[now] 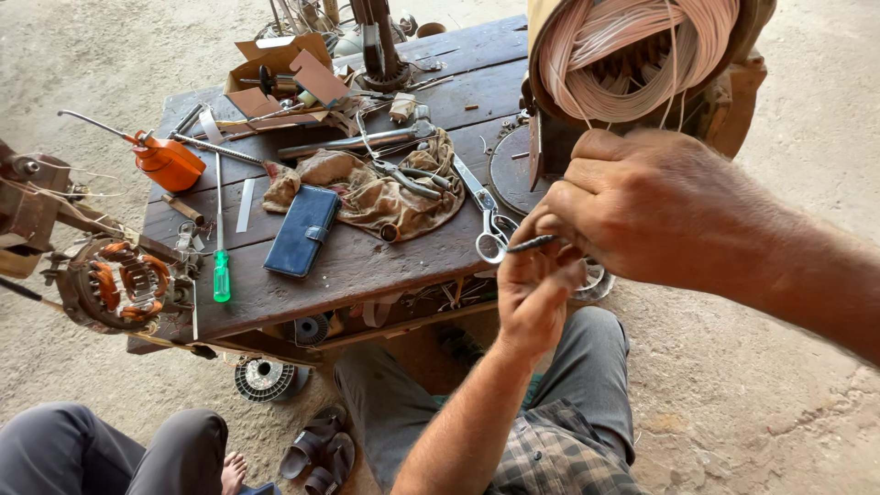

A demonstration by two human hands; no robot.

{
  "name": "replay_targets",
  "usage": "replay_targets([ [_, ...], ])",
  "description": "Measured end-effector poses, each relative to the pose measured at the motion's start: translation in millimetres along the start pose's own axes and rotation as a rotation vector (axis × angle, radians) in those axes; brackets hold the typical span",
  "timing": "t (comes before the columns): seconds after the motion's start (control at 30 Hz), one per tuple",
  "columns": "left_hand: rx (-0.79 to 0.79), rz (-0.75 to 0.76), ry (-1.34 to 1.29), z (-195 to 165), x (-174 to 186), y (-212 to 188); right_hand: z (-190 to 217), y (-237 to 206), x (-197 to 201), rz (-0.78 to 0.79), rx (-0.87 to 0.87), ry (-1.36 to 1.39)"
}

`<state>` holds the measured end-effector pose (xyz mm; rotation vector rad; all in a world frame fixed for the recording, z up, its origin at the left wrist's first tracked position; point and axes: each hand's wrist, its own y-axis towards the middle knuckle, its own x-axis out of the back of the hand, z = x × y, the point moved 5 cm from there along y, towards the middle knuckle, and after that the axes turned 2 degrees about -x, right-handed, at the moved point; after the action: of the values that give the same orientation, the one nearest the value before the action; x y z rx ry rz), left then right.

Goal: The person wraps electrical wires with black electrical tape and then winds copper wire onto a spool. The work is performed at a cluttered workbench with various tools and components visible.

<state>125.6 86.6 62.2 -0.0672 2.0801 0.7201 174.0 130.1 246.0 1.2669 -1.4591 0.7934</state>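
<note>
My right hand [642, 206] and my left hand [532, 293] meet just off the right edge of a dark wooden table [367, 261]. Between their fingertips they pinch a short dark tube-like piece [532, 244], which pokes out to the left. My left hand comes up from below with its fingers curled around it. Thin pale wires run up from my right hand to a large coil of pinkish wire [632, 55] wound on a frame just above. Scissors [486, 215] lie on the table edge right beside the hands.
On the table lie a blue wallet case [302, 231], a rag [385, 188] with pliers, a green-handled screwdriver [221, 266], an orange oil can [170, 163] and a cardboard box [280, 73]. A motor stator with copper windings [124, 280] sits at left. Another person's knees [110, 449] show below.
</note>
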Motion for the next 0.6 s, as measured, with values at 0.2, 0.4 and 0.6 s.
replay_targets([
  [0.2,0.047,-0.119,0.017,-2,17,5,-2,-5,10,-0.141,0.098,0.244],
  [0.4,0.058,-0.069,0.023,-6,10,5,-1,-10,5,-0.181,0.079,0.257],
  [0.6,0.182,-0.151,-0.239,-6,12,1,1,-5,-1,-0.202,0.09,0.306],
])
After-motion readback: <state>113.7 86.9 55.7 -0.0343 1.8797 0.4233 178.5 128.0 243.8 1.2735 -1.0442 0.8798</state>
